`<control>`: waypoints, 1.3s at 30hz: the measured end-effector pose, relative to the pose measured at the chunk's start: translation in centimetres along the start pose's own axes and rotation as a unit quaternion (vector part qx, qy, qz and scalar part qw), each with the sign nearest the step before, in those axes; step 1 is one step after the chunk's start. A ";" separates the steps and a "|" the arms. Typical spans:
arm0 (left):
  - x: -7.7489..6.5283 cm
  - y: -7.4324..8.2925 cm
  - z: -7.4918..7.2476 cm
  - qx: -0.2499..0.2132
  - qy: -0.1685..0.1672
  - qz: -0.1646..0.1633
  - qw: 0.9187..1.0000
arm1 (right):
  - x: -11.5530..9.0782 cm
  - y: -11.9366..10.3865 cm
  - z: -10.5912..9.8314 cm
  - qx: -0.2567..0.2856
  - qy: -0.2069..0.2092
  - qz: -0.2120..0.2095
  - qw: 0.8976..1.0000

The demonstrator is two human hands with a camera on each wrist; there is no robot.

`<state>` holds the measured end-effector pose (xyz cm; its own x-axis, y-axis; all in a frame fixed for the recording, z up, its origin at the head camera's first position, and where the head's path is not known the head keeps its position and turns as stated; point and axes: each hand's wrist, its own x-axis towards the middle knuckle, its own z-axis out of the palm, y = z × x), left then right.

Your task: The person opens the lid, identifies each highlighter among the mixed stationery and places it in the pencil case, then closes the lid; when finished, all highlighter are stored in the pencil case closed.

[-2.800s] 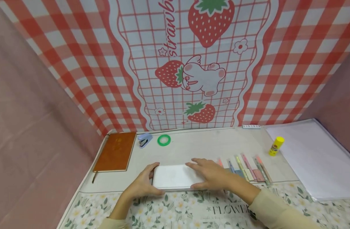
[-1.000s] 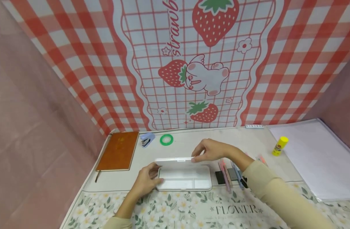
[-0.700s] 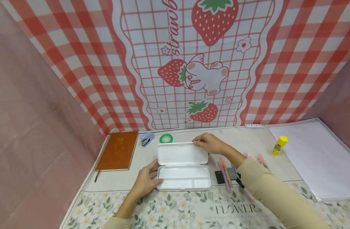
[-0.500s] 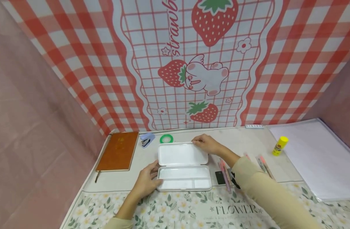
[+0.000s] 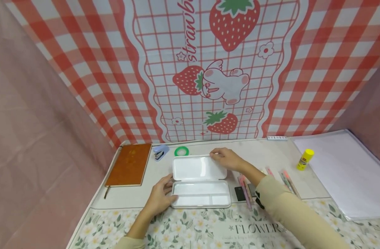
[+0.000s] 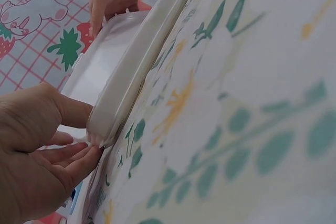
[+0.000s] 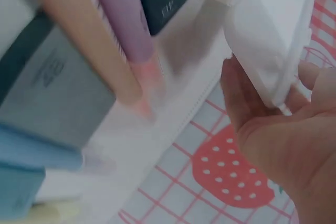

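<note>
A white pencil case (image 5: 191,200) lies with its lid (image 5: 190,167) swung up and back, hinged along the far side. Its base shows one long compartment at the rear and two smaller ones in front, all bare. My left hand (image 5: 159,197) pinches the left end of the base; the left wrist view has the thumb and fingertips of that hand (image 6: 47,150) on either side of the corner. At the lid's upper right corner, my right hand (image 5: 228,159) holds the edge. In the right wrist view, fingers of the right hand (image 7: 289,140) reach behind the lid.
Pens (image 5: 246,193) and dark and grey eraser-like blocks (image 5: 239,193) lie right of the case, partly under my right sleeve. Behind are a green tape roll (image 5: 181,151), a stapler (image 5: 160,152) and a brown notebook (image 5: 129,164). A glue stick (image 5: 305,159) stands by a white sheet (image 5: 348,176).
The pencil case was closed with both hands around it. My right hand has lifted the lid up and back, baring the compartments. Over the last half second both hands stay put.
</note>
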<state>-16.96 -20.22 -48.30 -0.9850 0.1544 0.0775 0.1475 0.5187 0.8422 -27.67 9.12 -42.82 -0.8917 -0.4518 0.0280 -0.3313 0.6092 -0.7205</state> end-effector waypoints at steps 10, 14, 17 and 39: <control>0.2 0.1 0.0 -0.016 0.008 -0.006 1.000 | -4.8 0.5 -2.4 -0.135 0.079 0.033 0.987; 0.2 0.1 0.0 -0.024 0.012 -0.006 1.000 | -6.7 0.8 -2.0 -0.199 0.063 0.048 0.977; 0.1 0.2 -0.1 -0.027 0.011 -0.006 1.000 | -7.6 1.1 -1.3 -0.223 0.056 0.060 0.971; 0.1 0.1 -0.1 -0.031 0.011 -0.017 0.999 | -7.0 -0.3 0.6 -0.250 0.028 0.118 0.961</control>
<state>-17.09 -20.24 -48.20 -0.9912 0.1191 0.0581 0.1079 0.4703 0.8759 -21.16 11.69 -43.19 -0.9706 -0.2358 -0.0487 -0.2122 0.9333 -0.2896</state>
